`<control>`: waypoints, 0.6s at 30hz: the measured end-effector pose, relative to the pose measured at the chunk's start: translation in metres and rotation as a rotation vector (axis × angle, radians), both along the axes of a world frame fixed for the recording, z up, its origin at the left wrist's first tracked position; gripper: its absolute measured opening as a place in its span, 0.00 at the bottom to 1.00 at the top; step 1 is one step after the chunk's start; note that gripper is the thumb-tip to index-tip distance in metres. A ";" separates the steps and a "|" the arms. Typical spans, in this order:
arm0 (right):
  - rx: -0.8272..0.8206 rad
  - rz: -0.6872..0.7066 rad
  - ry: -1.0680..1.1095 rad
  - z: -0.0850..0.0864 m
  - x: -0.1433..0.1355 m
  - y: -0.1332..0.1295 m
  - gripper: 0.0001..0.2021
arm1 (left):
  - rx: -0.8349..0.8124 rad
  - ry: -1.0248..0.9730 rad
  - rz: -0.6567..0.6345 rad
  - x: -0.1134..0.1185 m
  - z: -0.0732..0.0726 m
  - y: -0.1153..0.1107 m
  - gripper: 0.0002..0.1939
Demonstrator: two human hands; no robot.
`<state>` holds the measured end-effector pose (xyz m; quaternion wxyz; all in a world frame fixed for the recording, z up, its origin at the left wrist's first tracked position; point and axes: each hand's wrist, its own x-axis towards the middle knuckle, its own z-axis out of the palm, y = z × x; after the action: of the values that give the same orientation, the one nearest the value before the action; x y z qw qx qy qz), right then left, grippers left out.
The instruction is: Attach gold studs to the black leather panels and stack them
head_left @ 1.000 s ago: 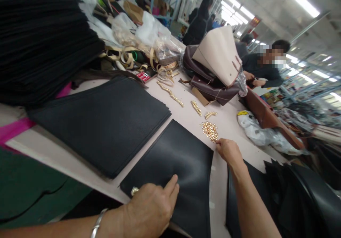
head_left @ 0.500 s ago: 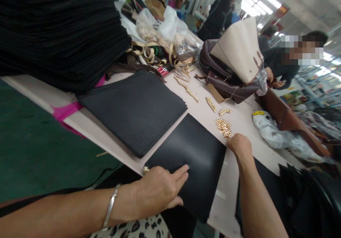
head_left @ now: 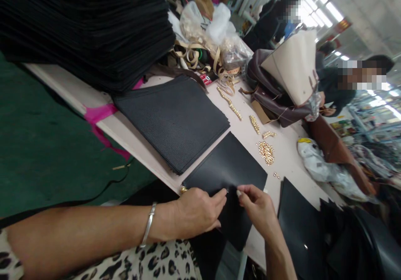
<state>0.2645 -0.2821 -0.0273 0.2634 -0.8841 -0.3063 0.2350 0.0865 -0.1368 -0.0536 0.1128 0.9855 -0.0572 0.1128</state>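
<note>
A black leather panel (head_left: 230, 163) lies at the table's front edge, partly overhanging it. My left hand (head_left: 199, 213) rests on its near side, index and middle fingers stretched out flat and thumb apart. Right by these fingertips, a tiny shiny metal post (head_left: 227, 191) shows on the panel. My right hand (head_left: 258, 207) is just right of the post, thumb and fingertips pinched low over the panel; whatever they hold is too small to make out. Beyond the panel is a heap of small gold rivet caps (head_left: 266, 152), with a few loose caps (head_left: 276, 175) nearer my right hand.
A stack of black panels (head_left: 175, 121) lies left of the worked panel, with a tall black pile (head_left: 81, 34) behind. More panels (head_left: 300, 225) lie at right, one bearing a metal stud. Gold strips (head_left: 230, 102), bags (head_left: 282, 92) and plastic wrapping (head_left: 219, 25) stand farther back. People sit beyond.
My right hand has come from beside the heap of gold caps back over the panel, fingers now pinched near the post. My left hand keeps its place on the panel. The view has shifted.
</note>
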 end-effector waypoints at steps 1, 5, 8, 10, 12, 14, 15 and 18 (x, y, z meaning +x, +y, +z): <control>0.029 0.013 0.025 0.000 -0.011 0.001 0.16 | 0.009 0.004 0.002 0.000 0.000 0.000 0.30; -0.016 0.091 -0.038 0.003 -0.026 0.008 0.13 | 0.006 -0.002 -0.009 -0.001 0.005 0.003 0.29; -0.087 0.153 -0.075 0.008 -0.025 0.015 0.12 | -0.012 -0.010 -0.028 -0.002 0.009 0.005 0.28; -0.116 0.184 -0.078 0.011 -0.024 0.020 0.12 | -0.006 -0.007 -0.032 -0.002 0.009 0.006 0.28; -0.132 0.203 -0.075 0.014 -0.023 0.024 0.12 | -0.001 -0.006 -0.032 -0.003 0.009 0.006 0.28; -0.158 0.209 -0.062 0.015 -0.021 0.027 0.12 | -0.003 -0.009 -0.031 -0.002 0.007 0.005 0.28; -0.175 0.206 -0.043 0.015 -0.019 0.028 0.12 | -0.005 -0.010 -0.031 -0.002 0.006 0.005 0.27; -0.211 0.181 0.052 0.012 -0.011 0.029 0.12 | -0.004 -0.021 -0.033 -0.002 0.004 0.005 0.27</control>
<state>0.2537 -0.2533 -0.0151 0.1545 -0.8693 -0.3511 0.3117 0.0848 -0.1322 -0.0492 0.1161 0.9830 -0.0742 0.1212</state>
